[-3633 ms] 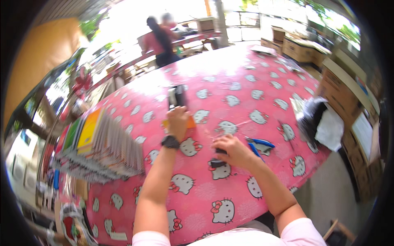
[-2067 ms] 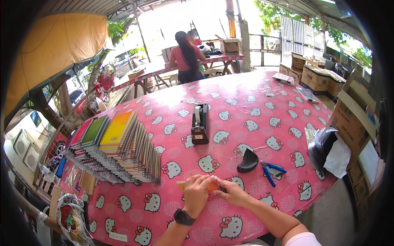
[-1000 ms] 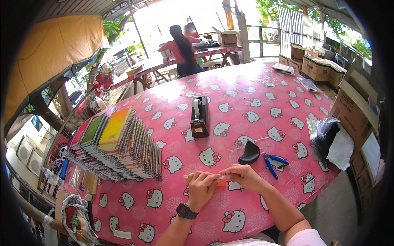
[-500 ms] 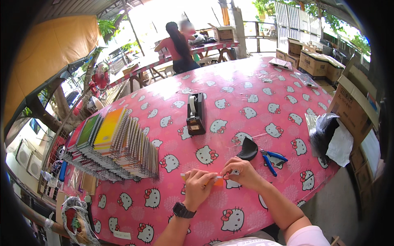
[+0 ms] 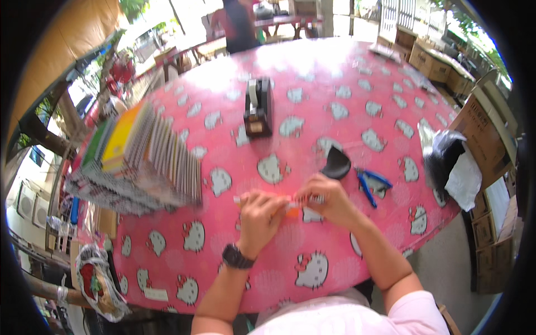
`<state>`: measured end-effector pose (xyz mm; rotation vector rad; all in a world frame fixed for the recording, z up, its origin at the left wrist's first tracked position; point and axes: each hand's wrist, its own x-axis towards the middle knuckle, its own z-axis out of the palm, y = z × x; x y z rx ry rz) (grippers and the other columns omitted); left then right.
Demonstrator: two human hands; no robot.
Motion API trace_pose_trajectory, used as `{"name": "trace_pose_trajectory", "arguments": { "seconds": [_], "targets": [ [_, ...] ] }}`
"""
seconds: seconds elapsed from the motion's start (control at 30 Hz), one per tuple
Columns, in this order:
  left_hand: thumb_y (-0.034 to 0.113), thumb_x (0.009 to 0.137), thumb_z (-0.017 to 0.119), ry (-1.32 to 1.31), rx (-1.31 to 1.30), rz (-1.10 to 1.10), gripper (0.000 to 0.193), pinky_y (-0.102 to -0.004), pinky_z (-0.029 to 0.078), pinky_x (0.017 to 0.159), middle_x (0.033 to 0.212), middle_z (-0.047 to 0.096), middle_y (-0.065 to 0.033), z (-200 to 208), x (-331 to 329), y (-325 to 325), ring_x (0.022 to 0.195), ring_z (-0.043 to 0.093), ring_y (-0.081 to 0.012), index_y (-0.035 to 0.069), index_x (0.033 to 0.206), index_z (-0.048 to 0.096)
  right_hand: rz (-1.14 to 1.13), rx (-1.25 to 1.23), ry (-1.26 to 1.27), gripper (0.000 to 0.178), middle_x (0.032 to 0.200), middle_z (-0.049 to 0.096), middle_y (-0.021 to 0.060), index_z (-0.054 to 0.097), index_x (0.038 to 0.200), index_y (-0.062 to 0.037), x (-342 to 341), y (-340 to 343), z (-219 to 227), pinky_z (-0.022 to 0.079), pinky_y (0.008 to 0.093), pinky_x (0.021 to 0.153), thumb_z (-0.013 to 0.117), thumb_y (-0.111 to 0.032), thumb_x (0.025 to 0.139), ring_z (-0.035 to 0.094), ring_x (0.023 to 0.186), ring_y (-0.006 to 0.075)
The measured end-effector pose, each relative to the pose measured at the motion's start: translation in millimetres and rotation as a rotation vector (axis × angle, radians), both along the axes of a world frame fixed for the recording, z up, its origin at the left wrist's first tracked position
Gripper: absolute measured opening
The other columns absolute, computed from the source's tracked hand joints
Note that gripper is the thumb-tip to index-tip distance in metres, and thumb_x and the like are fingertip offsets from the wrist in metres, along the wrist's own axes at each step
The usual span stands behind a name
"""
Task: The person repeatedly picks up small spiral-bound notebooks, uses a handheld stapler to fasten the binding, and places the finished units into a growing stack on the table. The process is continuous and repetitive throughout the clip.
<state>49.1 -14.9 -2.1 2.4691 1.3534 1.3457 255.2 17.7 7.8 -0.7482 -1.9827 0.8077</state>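
Note:
Over the pink patterned table (image 5: pixel 282 245), both hands meet at a small flat orange piece with a whitish strip (image 5: pixel 293 211); its kind is unclear, as fingers cover most of it. My left hand (image 5: pixel 259 215), a black watch on its wrist, is closed on the strip's left part. Fingers pinched, my right hand (image 5: pixel 329 198) grips its right end, where a small dark-and-white bit shows between the fingertips. Just beyond the right hand lies a black curved pad (image 5: pixel 336 163). To the right of that are blue-handled pliers (image 5: pixel 375 186) with their handles spread.
Tall stacks of spiral notebooks (image 5: pixel 139 151) stand at the left. A black tape dispenser (image 5: pixel 258 109) sits past the hands. Plastic wrapping (image 5: pixel 460 178) and cardboard boxes (image 5: pixel 477 145) line the right edge. Another person (image 5: pixel 237 28) is at a farther table.
The whole view has tilted down, so table and things appear higher in the picture. Both hands keep their hold on the orange piece, slightly blurred now.

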Motion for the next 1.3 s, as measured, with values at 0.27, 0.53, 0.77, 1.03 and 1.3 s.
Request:
{"name": "trace_pose_trajectory", "arguments": {
  "seconds": [0.27, 0.53, 0.77, 1.03, 1.3],
  "targets": [
    [0.019, 0.076, 0.073, -0.026, -0.001, 0.016, 0.013, -0.0321, 0.035, 0.076, 0.078, 0.064, 0.0036, -6, -6, -2, 0.078, 0.055, -0.0165, 0.013, 0.084, 0.064, 0.019, -0.079, -0.045, 0.027, 0.085, 0.062, 0.0038, 0.067, 0.088, -0.008, -6, -2, 3, 0.046, 0.0325, 0.076, 0.069, 0.007, 0.065, 0.056, 0.086, 0.0198],
    [0.017, 0.076, 0.073, -0.026, 0.011, 0.028, 0.012, -0.032, 0.036, 0.078, 0.08, 0.065, 0.0031, -6, -4, -2, 0.079, 0.057, -0.0168, 0.014, 0.084, 0.065, 0.037, -0.042, -0.107, 0.026, 0.085, 0.062, 0.004, 0.069, 0.089, -0.0082, 0, -1, 10, 0.047, 0.0317, 0.075, 0.068, 0.005, 0.067, 0.057, 0.085, 0.0187],
    [0.019, 0.076, 0.073, 0.001, -0.005, 0.06, 0.016, -0.0332, 0.036, 0.078, 0.086, 0.066, 0.0006, -5, -3, -3, 0.083, 0.057, -0.0189, 0.013, 0.089, 0.065, 0.082, -0.267, -0.059, 0.032, 0.08, 0.062, 0.0085, 0.061, 0.112, -0.0054, 0, -5, 8, 0.049, 0.0309, 0.068, 0.065, -0.003, 0.081, 0.06, 0.074, 0.0179],
    [0.031, 0.083, 0.065, 0.176, -0.124, 0.004, 0.025, -0.0391, 0.032, 0.085, 0.096, 0.065, -0.0031, 8, 8, -12, 0.091, 0.058, -0.0207, 0.013, 0.1, 0.063, 0.059, -0.355, -0.203, 0.042, 0.104, 0.061, 0.0145, 0.052, 0.123, -0.0064, 4, -10, 16, 0.049, 0.0337, 0.073, 0.066, -0.015, 0.085, 0.061, 0.087, 0.0222],
    [0.033, 0.086, 0.062, 0.206, -0.16, -0.062, 0.022, -0.0426, 0.031, 0.094, 0.092, 0.064, 0.0016, 15, 3, -14, 0.094, 0.059, -0.0162, 0.015, 0.1, 0.061, -0.379, -0.08, -0.81, 0.079, 0.145, 0.03, 0.0241, 0.051, 0.127, -0.0116, 71, 42, -5, 0.029, 0.0533, 0.107, 0.08, -0.049, 0.064, 0.029, 0.134, 0.0425]
  ]
}}
